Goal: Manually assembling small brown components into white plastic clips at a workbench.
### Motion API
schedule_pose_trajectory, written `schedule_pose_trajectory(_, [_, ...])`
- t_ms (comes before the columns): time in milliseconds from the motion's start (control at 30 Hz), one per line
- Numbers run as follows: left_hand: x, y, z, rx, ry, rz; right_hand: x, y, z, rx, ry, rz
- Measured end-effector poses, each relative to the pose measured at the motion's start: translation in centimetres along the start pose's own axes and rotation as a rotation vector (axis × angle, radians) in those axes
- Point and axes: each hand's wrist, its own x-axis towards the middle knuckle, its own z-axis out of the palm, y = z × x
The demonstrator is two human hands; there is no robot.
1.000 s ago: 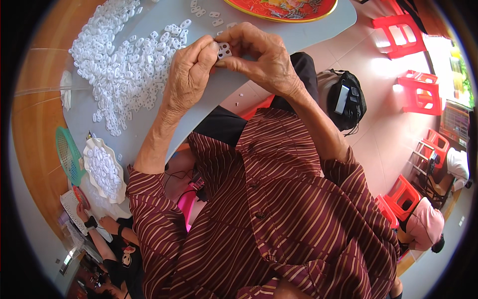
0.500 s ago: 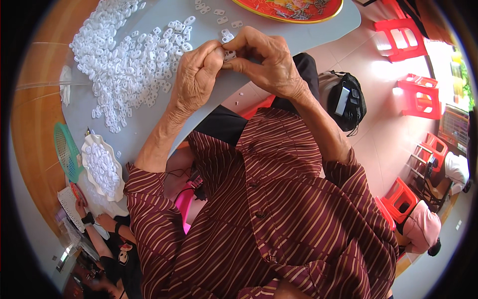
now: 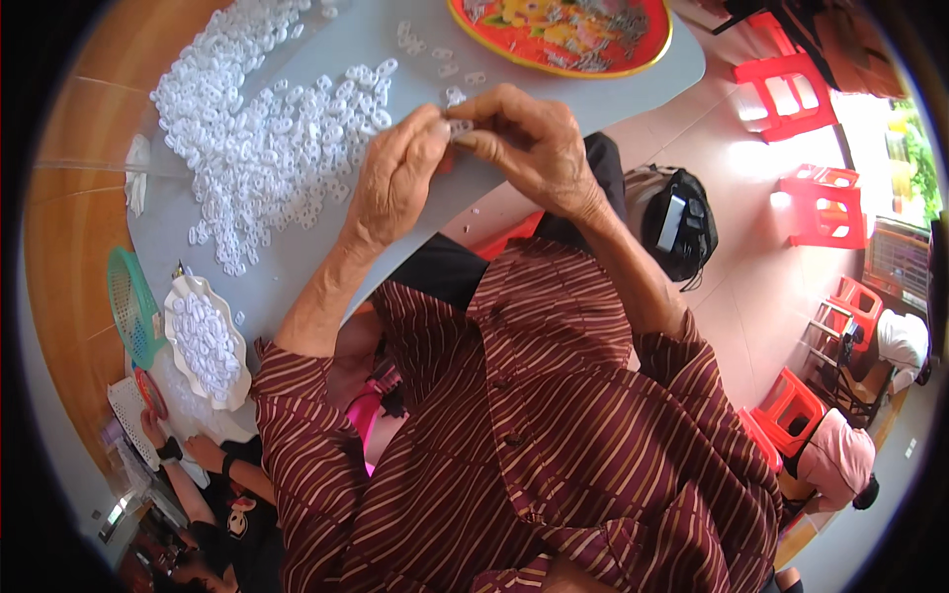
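Note:
Over the near edge of the grey table, my two hands meet at the fingertips. My right hand pinches a small white plastic piece with holes between thumb and forefinger. Against its left end press the closed fingers of my left hand; whatever is inside that pinch is hidden. More loose white plastic pieces lie in a big heap left of my hands, and a few sit just beyond my fingertips.
Beyond my hands stands a red flowered tray with small metal parts. At left are a white scalloped dish of white pieces and a green basket. Another person's hand is at lower left. Red stools and a black bag are at right.
The whole view has shifted, so table, tray and hands appear slightly lower. Both hands keep their pinch at the white piece, with only slight finger movement.

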Motion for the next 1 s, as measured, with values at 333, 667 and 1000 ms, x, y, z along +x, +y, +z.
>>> schedule_pose_trajectory(333, [-1.6, 0.3, 0.3, -0.226, 0.003, -0.161, 1.8, -3.4, -0.9, -0.032, 0.122, 0.068])
schedule_pose_trajectory(667, [-0.5, -0.6, 0.4, -0.243, -0.043, -0.053, 20.2, -2.5, -4.1, -0.306, 0.188, 0.093])
schedule_pose_trajectory(1000, [-0.9, 0.0, 1.3, -0.02, -0.048, 0.11, 11.3, 0.4, 1.9, -0.534, -0.633, -0.206])
